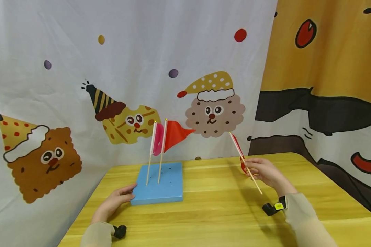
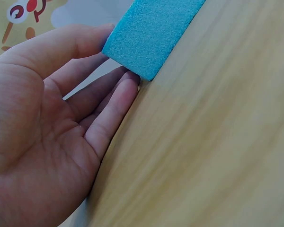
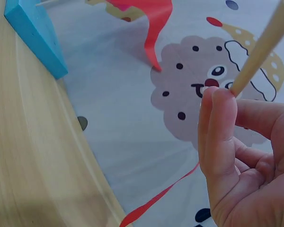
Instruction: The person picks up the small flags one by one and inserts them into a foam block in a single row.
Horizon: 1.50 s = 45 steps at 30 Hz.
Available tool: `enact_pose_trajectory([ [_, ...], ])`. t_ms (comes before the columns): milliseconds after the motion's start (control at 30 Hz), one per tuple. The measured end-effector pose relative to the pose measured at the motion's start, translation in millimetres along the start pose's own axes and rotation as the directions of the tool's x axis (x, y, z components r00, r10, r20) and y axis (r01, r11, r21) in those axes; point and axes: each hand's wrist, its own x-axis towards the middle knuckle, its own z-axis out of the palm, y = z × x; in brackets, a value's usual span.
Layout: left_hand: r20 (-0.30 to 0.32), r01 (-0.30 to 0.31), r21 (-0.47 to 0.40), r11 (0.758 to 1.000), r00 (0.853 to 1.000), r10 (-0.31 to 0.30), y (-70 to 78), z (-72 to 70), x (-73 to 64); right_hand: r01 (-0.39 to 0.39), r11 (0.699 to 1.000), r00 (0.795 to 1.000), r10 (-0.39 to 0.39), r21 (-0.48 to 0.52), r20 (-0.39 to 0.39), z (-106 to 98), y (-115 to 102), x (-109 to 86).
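My left hand [image 1: 115,202] rests at the left side of a blue foam block [image 1: 170,192] lying on the table. In the left wrist view its fingertips touch the block's edge [image 2: 151,40], fingers fairly straight. A pink flag [image 1: 158,139] and a red pointed flag [image 1: 174,135] stand upright on wooden sticks in the block. Well to the right of it, above the table, my right hand [image 1: 262,169] pinches the wooden stick [image 3: 262,47] of another red flag [image 1: 243,166] between thumb and fingers. That stick leans, its tip up and to the left; the hand partly hides the cloth.
Several small holes [image 1: 170,168] show in the block's top. The yellow wood-grain table [image 1: 210,212] extends on both sides of the block. Behind it hangs a printed curtain [image 1: 142,51] with cartoon biscuits. Each wrist carries a small black camera [image 1: 120,232].
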Motion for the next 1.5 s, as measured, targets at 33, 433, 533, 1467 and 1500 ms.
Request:
enact_pose_trajectory([
  [33, -0.004, 0.0, 0.002, 1.0, 1.0, 0.0, 0.2, -0.7, 0.0, 0.007, 1.0, 1.0, -0.007, 0.005, 0.004, 2.4, -1.2, 0.7],
  [433, -0.007, 0.006, -0.009, 1.0, 1.0, -0.006, 1.9, -0.5, -0.1, 0.042, 0.999, 0.999, -0.042, -0.004, -0.019, 34.1, -15.6, 15.5],
  [533, -0.01, 0.005, -0.007, 1.0, 1.0, -0.005, 1.1, 0.4, -0.5, 0.05, 0.999, 0.998, -0.051, -0.009, -0.023, 42.4, -20.5, 19.5],
  [1467, -0.005, -0.023, -0.03, 0.999, 1.0, 0.023, -0.6, 0.3, -0.9, 0.188, 0.981, 0.97, -0.181, 0.034, -0.16, 154.1, -8.3, 68.0],
  [1500, -0.007, -0.025, -0.031, 0.999, 1.0, 0.025, -0.6, 0.5, -1.1, 0.193, 0.98, 0.97, -0.185, 0.038, -0.161, 157.7, -7.1, 69.5],
])
